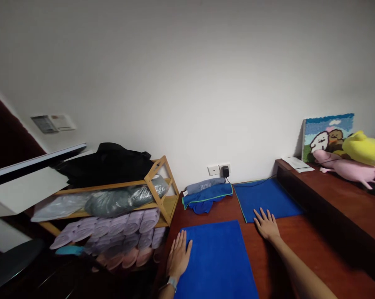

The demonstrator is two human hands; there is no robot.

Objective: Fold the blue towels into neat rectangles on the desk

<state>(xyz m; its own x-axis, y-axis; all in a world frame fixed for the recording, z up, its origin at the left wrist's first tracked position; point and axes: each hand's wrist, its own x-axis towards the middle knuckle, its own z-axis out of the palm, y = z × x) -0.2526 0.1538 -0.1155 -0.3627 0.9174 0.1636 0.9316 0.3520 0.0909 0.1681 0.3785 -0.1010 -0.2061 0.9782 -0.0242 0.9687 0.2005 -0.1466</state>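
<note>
Left hand lies palm down on the left edge of the plain blue rectangular cloth — fingers nearly together, thumb angled out, nothing pinched. Silver-toned wristwatch on that wrist. Right hand is palm down with fingers spread, fingertips on the near edge of the blue cloth with green edging; nothing gripped there either.

Both cloths lie flat on the reddish-brown wooden tabletop, the plain one nearer the camera, the edged one farther back and to the right, by the dark side of the raised wooden surface. Bunched blue and grey cloths sit against the white wall, just below the white socket plates and black plug adapter.

Left of the table — light wooden rack with pale purple slippers. Pink plush toy is on the raised surface, right.
</note>
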